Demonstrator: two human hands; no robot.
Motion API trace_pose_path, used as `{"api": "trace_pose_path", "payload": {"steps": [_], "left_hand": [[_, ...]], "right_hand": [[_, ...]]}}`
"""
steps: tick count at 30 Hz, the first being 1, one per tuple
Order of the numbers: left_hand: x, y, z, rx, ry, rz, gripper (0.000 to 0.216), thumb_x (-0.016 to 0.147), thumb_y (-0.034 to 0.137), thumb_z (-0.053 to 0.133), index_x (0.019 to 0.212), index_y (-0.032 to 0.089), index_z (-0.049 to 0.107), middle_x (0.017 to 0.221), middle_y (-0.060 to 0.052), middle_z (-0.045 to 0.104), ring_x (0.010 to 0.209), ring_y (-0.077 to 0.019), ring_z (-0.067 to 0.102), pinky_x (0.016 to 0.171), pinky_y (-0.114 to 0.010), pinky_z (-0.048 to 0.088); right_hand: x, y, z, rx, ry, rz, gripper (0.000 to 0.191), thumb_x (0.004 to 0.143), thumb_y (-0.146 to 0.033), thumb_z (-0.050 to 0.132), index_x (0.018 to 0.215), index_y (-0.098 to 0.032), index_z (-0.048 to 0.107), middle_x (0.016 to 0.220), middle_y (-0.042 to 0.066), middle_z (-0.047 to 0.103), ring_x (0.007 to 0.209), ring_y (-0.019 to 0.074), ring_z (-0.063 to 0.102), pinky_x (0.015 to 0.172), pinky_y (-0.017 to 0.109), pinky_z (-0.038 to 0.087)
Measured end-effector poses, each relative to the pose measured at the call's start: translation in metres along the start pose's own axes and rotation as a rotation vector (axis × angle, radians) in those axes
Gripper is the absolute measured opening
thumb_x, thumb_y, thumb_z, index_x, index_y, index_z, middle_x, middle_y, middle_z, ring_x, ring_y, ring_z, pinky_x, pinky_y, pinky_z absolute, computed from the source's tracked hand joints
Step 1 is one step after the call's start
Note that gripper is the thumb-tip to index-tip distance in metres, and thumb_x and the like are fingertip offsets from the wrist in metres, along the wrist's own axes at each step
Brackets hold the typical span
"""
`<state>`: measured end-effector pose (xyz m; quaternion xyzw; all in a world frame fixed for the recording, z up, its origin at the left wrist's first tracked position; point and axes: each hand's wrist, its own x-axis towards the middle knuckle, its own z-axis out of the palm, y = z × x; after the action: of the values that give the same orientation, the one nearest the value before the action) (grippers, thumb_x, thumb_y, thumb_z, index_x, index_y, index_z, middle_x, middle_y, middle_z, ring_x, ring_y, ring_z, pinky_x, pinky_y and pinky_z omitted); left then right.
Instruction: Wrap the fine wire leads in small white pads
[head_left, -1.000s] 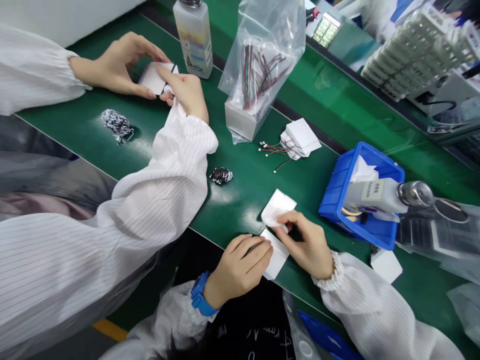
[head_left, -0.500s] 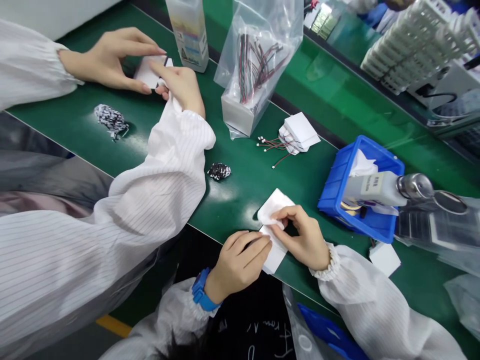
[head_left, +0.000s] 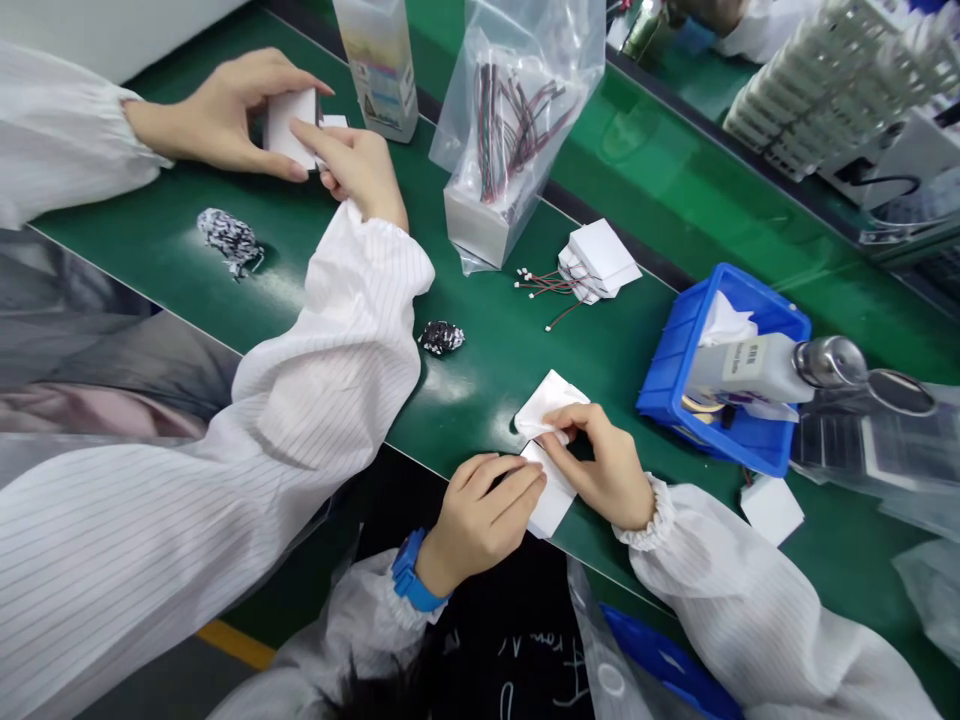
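A white cloth (head_left: 551,402) is pinched in my right hand (head_left: 604,465), between thumb and fingertips. It covers the far part of a white flat rectangular piece (head_left: 551,505) near the table's front edge. From the other side my left hand (head_left: 484,515), with a blue watch at the wrist, holds the piece's near part; the fingers lie close together along its edge and the thumb is hidden. Beyond my hands lies a stack of similar white flat pieces (head_left: 604,255) with thin red and black wires ending in small white connectors.
At left a co-worker's hands (head_left: 232,110) hold another white piece (head_left: 291,125). Around the green table (head_left: 487,380) stand a blue bin (head_left: 664,365) with a bottle (head_left: 750,370), a clear bag of wires (head_left: 517,130), a plastic bottle (head_left: 382,70) and two black-and-white bundles (head_left: 442,337).
My right hand and the cloth have shifted slightly across the white piece, while my left hand stays on it. At the left, the co-worker's white piece has tilted. A person's arm now shows at the top right.
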<state>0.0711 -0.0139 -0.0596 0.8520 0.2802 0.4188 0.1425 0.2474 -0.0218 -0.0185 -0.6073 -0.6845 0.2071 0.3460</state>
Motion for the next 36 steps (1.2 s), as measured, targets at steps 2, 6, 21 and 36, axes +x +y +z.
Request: {"api": "trace_pose_path", "payload": {"steps": [2, 6, 21, 36], "left_hand": [[0.0, 0.0, 0.0, -0.006, -0.003, -0.004, 0.026, 0.087, 0.003, 0.051, 0.099, 0.015, 0.071, 0.096, -0.004, 0.078, 0.094, -0.0193, 0.068, 0.088, -0.035, 0.047], [0.0, 0.0, 0.0, -0.014, 0.003, -0.004, 0.026, 0.087, 0.004, 0.052, 0.1, 0.017, 0.071, 0.098, -0.003, 0.078, 0.094, -0.0202, 0.068, 0.088, -0.036, 0.047], [0.003, 0.001, -0.001, -0.011, 0.011, 0.004, 0.027, 0.083, 0.001, 0.054, 0.097, 0.017, 0.071, 0.092, -0.003, 0.079, 0.089, -0.0203, 0.069, 0.082, -0.036, 0.047], [0.001, 0.002, 0.001, 0.023, -0.003, 0.004, 0.029, 0.085, 0.001, 0.053, 0.1, 0.019, 0.07, 0.093, -0.004, 0.078, 0.089, -0.0212, 0.069, 0.083, -0.037, 0.046]], "right_hand": [[-0.001, 0.0, 0.001, 0.051, 0.007, 0.01, 0.019, 0.088, -0.016, 0.064, 0.099, -0.025, 0.051, 0.087, 0.001, 0.067, 0.071, 0.0129, 0.063, 0.066, 0.025, 0.054], [-0.002, 0.003, 0.003, 0.033, -0.048, -0.013, 0.016, 0.088, -0.016, 0.063, 0.096, -0.025, 0.052, 0.086, 0.001, 0.067, 0.071, 0.013, 0.064, 0.066, 0.026, 0.054], [-0.072, 0.005, -0.019, 0.117, 0.128, 0.13, 0.026, 0.086, -0.012, 0.064, 0.101, -0.026, 0.047, 0.086, 0.001, 0.067, 0.071, 0.0152, 0.065, 0.062, 0.028, 0.053], [-0.062, 0.013, -0.021, 0.04, 0.218, 0.1, 0.018, 0.091, -0.016, 0.06, 0.092, -0.025, 0.045, 0.089, 0.002, 0.068, 0.081, 0.0167, 0.069, 0.069, 0.031, 0.056]]}}
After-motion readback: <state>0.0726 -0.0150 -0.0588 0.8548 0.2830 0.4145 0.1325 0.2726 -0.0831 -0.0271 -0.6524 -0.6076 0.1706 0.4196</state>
